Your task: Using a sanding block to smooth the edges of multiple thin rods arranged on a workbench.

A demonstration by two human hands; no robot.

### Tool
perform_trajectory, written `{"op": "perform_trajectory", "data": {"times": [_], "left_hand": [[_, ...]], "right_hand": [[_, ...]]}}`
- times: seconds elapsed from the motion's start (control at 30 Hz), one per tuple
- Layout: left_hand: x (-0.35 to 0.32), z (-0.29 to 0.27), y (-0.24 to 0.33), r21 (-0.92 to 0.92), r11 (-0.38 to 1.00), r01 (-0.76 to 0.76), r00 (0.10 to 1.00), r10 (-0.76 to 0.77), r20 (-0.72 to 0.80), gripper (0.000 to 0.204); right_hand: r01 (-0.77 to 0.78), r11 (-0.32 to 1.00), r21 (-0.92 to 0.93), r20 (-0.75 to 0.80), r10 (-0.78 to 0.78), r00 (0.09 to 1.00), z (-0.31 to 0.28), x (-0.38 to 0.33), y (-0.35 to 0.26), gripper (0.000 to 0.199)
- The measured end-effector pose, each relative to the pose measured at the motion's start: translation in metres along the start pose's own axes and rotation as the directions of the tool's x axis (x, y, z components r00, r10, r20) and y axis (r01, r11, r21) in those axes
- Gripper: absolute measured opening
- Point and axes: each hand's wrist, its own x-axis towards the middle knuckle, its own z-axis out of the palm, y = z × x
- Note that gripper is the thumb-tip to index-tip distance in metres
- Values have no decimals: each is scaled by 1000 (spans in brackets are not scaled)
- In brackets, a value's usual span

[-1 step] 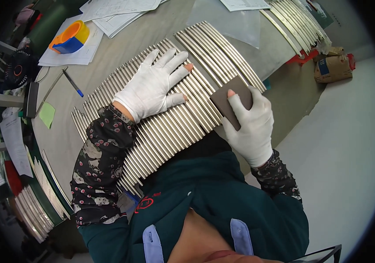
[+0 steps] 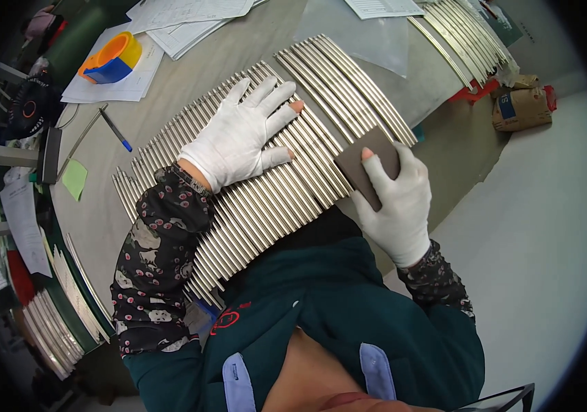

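Observation:
A row of thin shiny metal rods (image 2: 259, 213) lies side by side across the table in front of me. My left hand (image 2: 237, 136), in a white glove with bare thumb and index tips, rests spread and flat on the rods. My right hand (image 2: 398, 199), gloved the same way, grips a grey-brown sanding block (image 2: 367, 165), thumb on top and fingers round its right side. The block sits over the near ends of the rods at the right of the row. A narrow gap runs between the rods by my left fingers and the group farther right.
A blue-and-orange tape dispenser (image 2: 113, 58) stands on papers (image 2: 200, 14) at the far left. A pen (image 2: 116, 130) and a green note (image 2: 74, 180) lie nearer. More rods (image 2: 461, 38) are at the far right, above a brown bag (image 2: 523, 106). A plastic sheet (image 2: 376, 44) lies behind the row.
My right hand and the sanding block have shifted slightly right and toward me. My left hand stays in place on the rods.

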Motion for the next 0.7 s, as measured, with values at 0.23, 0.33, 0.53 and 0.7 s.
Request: {"op": "perform_trajectory", "data": {"times": [0.23,0.33,0.53,0.7], "left_hand": [[0,1,0,-1,1000,8,1000,-8,21,77],[-3,1,2,25,999,22,1000,-22,10,78],[-3,2,3,29,999,15,1000,-15,-10,76],[-3,3,1,19,999,40,999,-41,21,77]], "right_hand": [[-80,997,5,57,80,995,-21,-42,19,63],[-51,998,38,82,48,995,-4,-36,14,63],[32,999,-36,47,-30,998,14,15,-12,54],[98,995,-9,-60,-98,993,-7,2,-9,57]]}}
